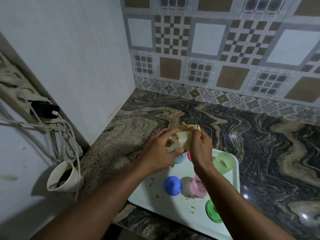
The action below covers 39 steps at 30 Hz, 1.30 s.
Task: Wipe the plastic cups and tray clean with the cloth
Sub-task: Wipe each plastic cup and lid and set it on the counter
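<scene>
The left hand [159,149] has its fingers [178,150] wrapped around a pale translucent plastic cup [180,142], held on its side above the far end of the tray. The right hand [201,146] pinches a yellowish-tan cloth [189,129] against the cup's wall, its fingers closed on the fabric. To do this step well, I judge the left fingers should turn the cup slowly while the right fingers press the cloth around the whole wall, then push it inside to the base.

Just below the fingers lies the pale rectangular plastic tray [150,191] on the marbled stone surface [259,135]; brownish crumbs and smears dot it. On it stand a light blue cup [180,158], a pale green cup [223,162], a dark blue cup [172,185], a pink cup [197,187] and a bright green cup [212,211], all still to be wiped.
</scene>
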Each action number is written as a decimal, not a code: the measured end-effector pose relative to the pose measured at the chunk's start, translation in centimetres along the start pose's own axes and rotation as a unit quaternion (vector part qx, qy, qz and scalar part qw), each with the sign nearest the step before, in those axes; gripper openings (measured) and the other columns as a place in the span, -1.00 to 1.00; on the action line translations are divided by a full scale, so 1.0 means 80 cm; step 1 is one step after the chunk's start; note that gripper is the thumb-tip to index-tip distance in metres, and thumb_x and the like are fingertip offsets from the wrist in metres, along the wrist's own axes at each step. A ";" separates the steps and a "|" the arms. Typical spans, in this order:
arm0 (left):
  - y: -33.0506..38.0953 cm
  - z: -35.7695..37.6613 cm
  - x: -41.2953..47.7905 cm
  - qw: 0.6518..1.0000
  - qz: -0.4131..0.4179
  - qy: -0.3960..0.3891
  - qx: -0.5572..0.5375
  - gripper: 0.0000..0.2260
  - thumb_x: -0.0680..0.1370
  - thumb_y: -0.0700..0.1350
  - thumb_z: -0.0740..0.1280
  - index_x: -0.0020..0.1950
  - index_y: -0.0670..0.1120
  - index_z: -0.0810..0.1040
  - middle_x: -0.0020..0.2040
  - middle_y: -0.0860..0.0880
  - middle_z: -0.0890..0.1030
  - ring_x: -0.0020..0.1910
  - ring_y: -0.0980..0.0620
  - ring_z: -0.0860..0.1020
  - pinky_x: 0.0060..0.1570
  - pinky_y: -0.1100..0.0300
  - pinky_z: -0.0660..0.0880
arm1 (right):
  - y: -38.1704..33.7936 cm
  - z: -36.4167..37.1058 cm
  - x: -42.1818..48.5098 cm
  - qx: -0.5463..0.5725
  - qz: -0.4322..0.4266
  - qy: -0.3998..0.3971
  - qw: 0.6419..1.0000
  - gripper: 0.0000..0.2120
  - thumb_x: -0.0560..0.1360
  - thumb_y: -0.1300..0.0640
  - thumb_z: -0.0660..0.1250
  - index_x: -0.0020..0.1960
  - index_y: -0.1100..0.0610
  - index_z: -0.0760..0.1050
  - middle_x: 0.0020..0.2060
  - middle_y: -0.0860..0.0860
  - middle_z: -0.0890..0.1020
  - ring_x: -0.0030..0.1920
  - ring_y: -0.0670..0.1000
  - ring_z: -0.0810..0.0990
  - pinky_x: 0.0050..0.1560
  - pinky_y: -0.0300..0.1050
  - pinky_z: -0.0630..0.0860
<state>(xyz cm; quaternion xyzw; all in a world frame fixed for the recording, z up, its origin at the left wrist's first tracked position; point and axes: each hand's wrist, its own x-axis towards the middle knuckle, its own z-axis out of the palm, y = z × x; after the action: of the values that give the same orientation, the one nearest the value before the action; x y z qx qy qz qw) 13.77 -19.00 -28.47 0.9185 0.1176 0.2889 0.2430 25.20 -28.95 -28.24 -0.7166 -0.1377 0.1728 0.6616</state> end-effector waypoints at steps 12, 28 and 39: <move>-0.049 -0.025 0.023 0.994 0.085 -0.050 0.043 -0.35 0.43 0.02 0.44 0.49 0.07 0.30 0.37 0.04 0.40 0.20 -0.02 0.54 0.02 0.03 0.58 | -0.024 0.037 0.018 0.042 0.044 0.004 0.998 -0.67 0.59 0.10 0.12 -0.09 0.12 0.66 -0.27 0.11 0.67 -0.22 0.09 0.59 -0.20 -0.03 0.49; -0.079 -0.018 0.049 0.990 0.110 -0.086 0.014 -0.39 0.45 0.07 0.43 0.47 0.10 0.33 0.38 0.03 0.41 0.23 0.01 0.51 0.09 -0.01 0.56 | -0.028 0.061 0.020 0.027 0.097 0.052 0.994 -0.68 0.60 0.06 0.13 -0.15 0.18 0.57 -0.36 0.15 0.62 -0.31 0.10 0.59 -0.25 -0.01 0.49; -0.118 -0.041 0.091 0.995 -0.076 -0.028 -0.060 -0.44 0.37 0.06 0.53 0.30 0.06 0.42 0.20 0.03 0.51 0.04 0.01 0.53 -0.07 0.14 0.51 | -0.027 -0.007 0.094 0.265 0.278 0.001 0.923 -0.56 0.60 -0.18 0.12 0.09 0.14 0.58 -0.12 0.13 0.68 -0.05 0.17 0.61 0.27 0.24 0.45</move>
<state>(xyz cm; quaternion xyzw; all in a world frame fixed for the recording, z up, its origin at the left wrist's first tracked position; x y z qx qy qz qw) 17.00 -7.08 -27.55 0.8985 0.1626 0.2500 0.3220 32.29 -26.08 -26.55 -0.5248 0.1189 0.3793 0.7527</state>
